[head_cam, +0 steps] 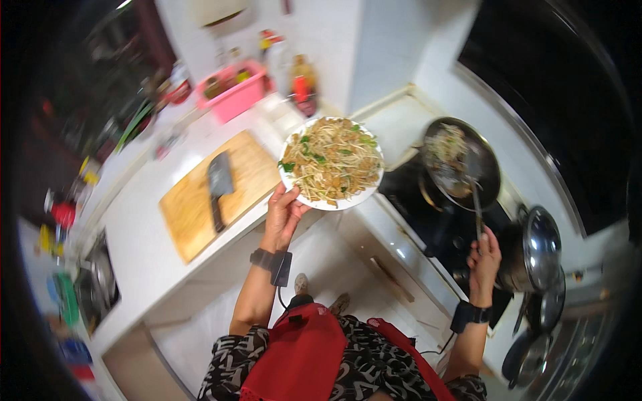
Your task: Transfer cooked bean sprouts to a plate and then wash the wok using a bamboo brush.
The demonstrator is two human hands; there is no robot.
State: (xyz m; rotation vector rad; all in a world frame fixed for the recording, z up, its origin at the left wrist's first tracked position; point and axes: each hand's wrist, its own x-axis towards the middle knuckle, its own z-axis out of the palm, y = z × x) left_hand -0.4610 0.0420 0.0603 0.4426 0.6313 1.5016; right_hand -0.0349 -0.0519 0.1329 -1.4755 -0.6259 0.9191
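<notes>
My left hand (287, 213) grips the near rim of a white plate (337, 205), with its thumb on the edge. Bean sprouts with green leaves and browned pieces (333, 160) are heaped on the plate, which is held above the floor beside the counter corner. My right hand (484, 253) is closed around the handle of a metal spatula (476, 200). The spatula's blade rests inside a dark wok (489, 168) on the black stove, where a smaller portion of sprouts (446, 145) lies on the far left side.
On the white counter (145, 210) lies a wooden cutting board (185, 215) with a cleaver (219, 175) on it. Behind stand a pink basket (235, 97) and bottles (303, 85). A sink (98, 280) is at the left. A lidded pot (541, 250) stands right of my right hand.
</notes>
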